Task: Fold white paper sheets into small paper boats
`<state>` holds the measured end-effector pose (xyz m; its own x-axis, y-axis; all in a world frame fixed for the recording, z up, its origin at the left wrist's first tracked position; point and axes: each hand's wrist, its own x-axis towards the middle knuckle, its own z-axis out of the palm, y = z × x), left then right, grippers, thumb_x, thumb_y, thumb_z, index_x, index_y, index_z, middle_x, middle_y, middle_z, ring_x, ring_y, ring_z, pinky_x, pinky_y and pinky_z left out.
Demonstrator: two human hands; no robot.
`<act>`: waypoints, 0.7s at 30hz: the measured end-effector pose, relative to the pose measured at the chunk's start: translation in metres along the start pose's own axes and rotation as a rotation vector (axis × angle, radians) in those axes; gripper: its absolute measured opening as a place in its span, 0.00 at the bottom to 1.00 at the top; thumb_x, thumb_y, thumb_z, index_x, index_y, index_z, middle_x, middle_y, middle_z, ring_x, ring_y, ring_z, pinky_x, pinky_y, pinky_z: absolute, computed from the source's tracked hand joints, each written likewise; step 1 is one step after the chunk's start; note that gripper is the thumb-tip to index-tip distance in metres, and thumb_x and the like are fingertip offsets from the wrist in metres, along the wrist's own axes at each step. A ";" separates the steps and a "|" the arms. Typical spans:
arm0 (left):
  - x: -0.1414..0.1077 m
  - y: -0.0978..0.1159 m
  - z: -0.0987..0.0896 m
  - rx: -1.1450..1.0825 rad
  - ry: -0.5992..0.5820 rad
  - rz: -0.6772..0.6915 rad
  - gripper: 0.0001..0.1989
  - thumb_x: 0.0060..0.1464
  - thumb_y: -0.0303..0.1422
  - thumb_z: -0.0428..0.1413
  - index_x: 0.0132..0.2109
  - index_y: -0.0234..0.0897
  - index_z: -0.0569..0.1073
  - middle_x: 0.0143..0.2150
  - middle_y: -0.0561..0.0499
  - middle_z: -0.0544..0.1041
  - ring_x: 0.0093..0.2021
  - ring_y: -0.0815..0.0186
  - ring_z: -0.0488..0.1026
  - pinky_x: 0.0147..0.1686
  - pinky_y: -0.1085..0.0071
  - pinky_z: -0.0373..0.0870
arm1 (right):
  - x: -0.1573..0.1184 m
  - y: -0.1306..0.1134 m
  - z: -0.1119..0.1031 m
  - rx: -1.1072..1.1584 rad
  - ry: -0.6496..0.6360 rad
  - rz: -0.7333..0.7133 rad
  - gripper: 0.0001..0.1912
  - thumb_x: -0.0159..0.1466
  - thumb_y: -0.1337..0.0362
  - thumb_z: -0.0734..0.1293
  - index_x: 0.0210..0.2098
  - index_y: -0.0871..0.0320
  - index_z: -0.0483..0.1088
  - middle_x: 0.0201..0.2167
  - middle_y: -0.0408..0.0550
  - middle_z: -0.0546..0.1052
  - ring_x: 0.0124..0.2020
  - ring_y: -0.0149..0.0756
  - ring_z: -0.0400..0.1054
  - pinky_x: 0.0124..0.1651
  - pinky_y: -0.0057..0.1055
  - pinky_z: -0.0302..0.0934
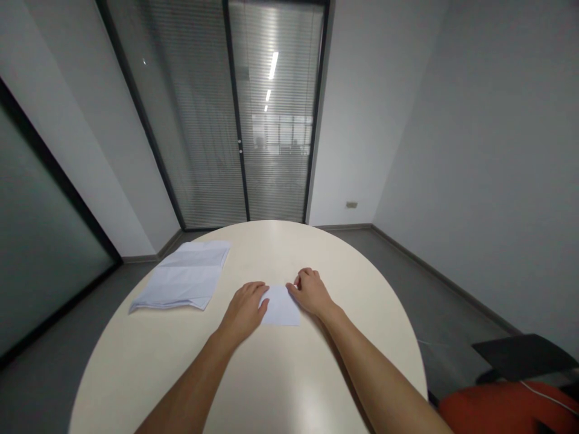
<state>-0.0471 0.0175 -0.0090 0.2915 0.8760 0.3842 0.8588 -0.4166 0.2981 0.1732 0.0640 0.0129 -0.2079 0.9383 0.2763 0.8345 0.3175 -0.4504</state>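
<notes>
A small white sheet of paper [283,307] lies flat on the round cream table [266,367], between my two hands. On its left edge rests my left hand [246,307], with the thumb and fingers apart and the fingertips near the top left corner. My right hand [312,291] is at the paper's top right corner, its thumb on the edge and its other fingers curled. Whether the right fingers pinch the paper is too small to tell.
A stack of larger white sheets [185,274] lies on the table's left side. An orange chair [502,410] with a black part stands at the lower right. Beyond the table are glass panels with blinds [275,169] and a grey wall.
</notes>
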 end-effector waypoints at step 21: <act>0.004 0.007 -0.008 -0.118 0.116 0.009 0.20 0.61 0.30 0.54 0.60 0.38 0.73 0.56 0.44 0.79 0.57 0.55 0.74 0.61 0.53 0.68 | 0.003 -0.003 -0.009 0.539 -0.112 -0.172 0.06 0.65 0.62 0.70 0.41 0.55 0.74 0.30 0.41 0.76 0.31 0.32 0.68 0.36 0.28 0.58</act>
<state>-0.0435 0.0159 0.0013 0.2425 0.8408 0.4840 0.7988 -0.4562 0.3922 0.1746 0.0641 0.0226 -0.3949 0.8665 0.3053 0.4119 0.4640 -0.7842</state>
